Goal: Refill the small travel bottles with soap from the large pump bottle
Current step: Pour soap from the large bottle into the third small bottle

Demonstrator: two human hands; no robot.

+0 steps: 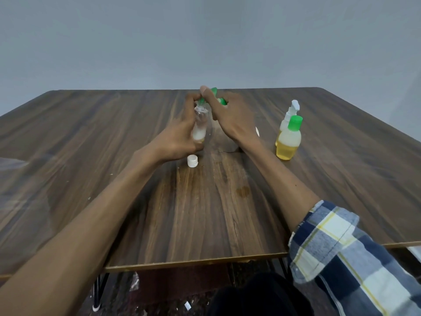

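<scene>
Standing rightward: two filled bottles (287, 142); one white cap (192, 161); one held bottle (200, 124).

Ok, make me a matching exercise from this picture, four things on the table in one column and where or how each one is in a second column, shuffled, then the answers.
Things:
1. clear small bottle
2. loose white cap
3. green-capped bottle
4. green pump head

States:
A. under the right hand
B. standing capped at the right, with yellow liquid
C. held open in the left hand
D. lying on the table near the left wrist

Pairs: 1-C, 2-D, 3-B, 4-A
</scene>
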